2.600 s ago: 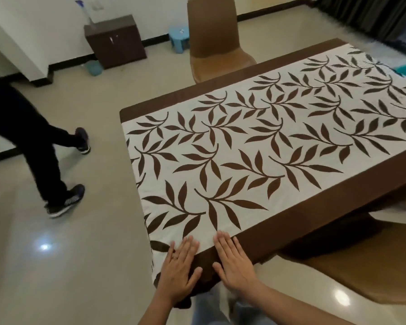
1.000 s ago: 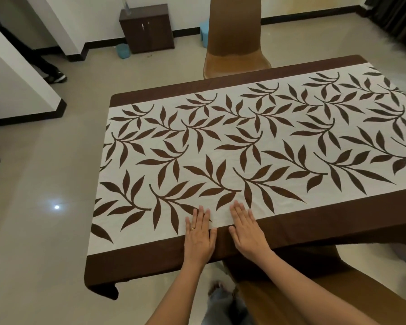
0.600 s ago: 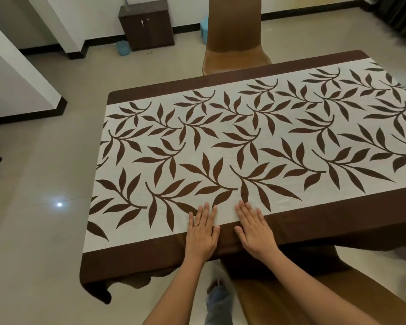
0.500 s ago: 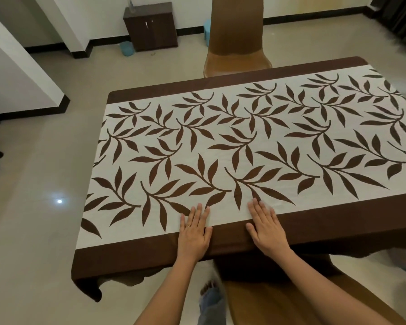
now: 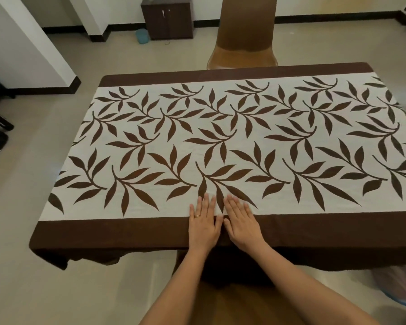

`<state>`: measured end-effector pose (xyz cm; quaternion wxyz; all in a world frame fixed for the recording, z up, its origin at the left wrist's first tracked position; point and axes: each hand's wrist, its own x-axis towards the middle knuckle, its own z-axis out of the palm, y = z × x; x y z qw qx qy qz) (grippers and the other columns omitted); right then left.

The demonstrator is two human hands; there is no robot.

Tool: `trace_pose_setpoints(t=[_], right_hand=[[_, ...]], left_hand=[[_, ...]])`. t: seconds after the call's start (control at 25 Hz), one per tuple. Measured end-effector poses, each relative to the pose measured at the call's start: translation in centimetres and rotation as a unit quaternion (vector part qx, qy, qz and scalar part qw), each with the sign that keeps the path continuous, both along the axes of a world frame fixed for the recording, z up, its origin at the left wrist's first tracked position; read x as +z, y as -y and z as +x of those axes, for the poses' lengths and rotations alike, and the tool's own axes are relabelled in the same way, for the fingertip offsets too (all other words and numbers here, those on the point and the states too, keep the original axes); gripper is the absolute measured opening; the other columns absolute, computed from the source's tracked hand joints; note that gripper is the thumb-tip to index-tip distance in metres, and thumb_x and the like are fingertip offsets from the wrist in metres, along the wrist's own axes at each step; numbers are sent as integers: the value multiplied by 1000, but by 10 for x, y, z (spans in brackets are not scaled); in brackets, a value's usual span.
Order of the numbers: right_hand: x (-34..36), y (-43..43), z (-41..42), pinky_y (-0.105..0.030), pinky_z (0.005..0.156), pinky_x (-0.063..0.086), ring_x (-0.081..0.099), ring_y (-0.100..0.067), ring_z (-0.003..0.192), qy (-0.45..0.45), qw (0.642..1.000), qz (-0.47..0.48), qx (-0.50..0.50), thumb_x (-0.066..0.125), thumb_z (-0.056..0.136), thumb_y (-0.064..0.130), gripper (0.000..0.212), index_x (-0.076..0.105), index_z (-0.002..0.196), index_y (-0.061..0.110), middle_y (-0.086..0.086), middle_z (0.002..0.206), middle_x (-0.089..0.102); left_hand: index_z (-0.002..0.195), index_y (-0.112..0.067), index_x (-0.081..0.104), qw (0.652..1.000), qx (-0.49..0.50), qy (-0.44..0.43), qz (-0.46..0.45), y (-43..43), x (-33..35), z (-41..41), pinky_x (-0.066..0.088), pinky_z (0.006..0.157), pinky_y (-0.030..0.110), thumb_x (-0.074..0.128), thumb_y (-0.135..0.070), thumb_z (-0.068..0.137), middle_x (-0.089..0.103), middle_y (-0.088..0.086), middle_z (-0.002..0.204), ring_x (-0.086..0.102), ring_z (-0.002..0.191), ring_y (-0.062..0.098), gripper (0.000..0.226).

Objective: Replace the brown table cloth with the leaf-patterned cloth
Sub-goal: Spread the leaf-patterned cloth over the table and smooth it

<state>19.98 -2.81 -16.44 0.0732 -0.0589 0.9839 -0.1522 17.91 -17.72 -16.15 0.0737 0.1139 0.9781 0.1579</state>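
left hand (image 5: 203,227) and right hand (image 5: 242,225) lay side by side, fingers (image 5: 206,202) straight and flat, pressed on leaf-patterned cloth (image 5: 220,146) at bench's near edge, gripping nothing

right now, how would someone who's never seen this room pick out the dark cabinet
Start at the table under the leaf-patterned cloth, then look past its far left corner to the white wall. The dark cabinet stands there on the floor, boxy and near-black, unlike the tan chair beside it.

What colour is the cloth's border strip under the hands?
Dark brown border, plain, seen in the head view.
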Motion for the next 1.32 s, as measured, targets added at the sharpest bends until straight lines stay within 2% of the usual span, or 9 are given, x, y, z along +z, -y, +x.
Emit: trace_pose_setpoints(t=[0.08,0.32,0.48,0.56,0.68,0.92,1.16,1.24,1.32], right_hand=[[0,-26,0,-37,118,-4,-4,-12,148,-2,1000,15,12,13,98,44,61,5,153,18,2,160,-4],[6,-120,22,-36,119,-6,-12,-10,147,12,997,25,-72,5,96,51,67,2,153,19,1,161,-5],[13,-104,23,-33,119,-11,-17,-13,145,20,996,16,-85,2,93,50,68,-5,152,17,0,159,-12],[11,-82,20,-32,118,-13,-14,-15,146,20,998,-3,-67,5,94,47,65,-2,152,17,0,159,-11],[7,-85,20,-35,115,-15,-13,-16,146,23,999,13,-34,6,96,47,61,-3,152,24,2,160,-11],[5,-181,45,-30,117,-15,-19,-8,144,19,994,23,-105,2,93,59,67,-8,152,27,7,159,-16],[11,-228,51,-32,118,-12,-20,-13,145,40,994,23,-95,6,95,53,67,-11,151,21,3,157,-20],[9,-223,48,-35,118,-7,-12,-16,147,23,998,20,-51,15,98,46,64,-4,152,16,-2,159,-9],[6,-225,45,-38,116,2,0,-19,148,3,1000,24,2,21,100,39,60,9,152,12,-7,160,6]], left_hand=[[153,-29,-3,1000,-8,13,-10,1,0,-1,-11,118,39,11,-52,98,-12,-7,158,-13,147,14,62],[153,-32,-6,999,-20,36,-18,3,4,-5,-16,116,35,4,-58,94,-15,-10,157,-14,147,14,65],[153,-16,17,997,72,13,9,-40,10,10,-4,118,45,15,-43,96,5,6,160,4,148,26,63],[152,-16,23,998,26,28,50,-74,12,17,-3,120,45,22,-38,99,10,6,159,7,148,26,58],[153,-25,15,996,-88,-2,28,-93,2,15,-7,117,39,13,-42,101,4,0,159,6,148,24,55],[153,-34,6,992,-122,-2,-9,-80,-2,11,-9,119,34,10,-49,97,-4,-10,159,-7,148,9,58],[146,-18,38,997,-55,-57,1,-112,-2,21,2,119,44,26,-36,96,25,5,157,18,146,24,53],[143,-20,40,997,-31,-59,24,-156,5,26,7,120,46,27,-35,98,24,7,157,16,147,26,50],[149,-26,31,998,-27,-36,48,-210,9,29,8,120,47,22,-39,100,13,5,160,7,148,23,51]])
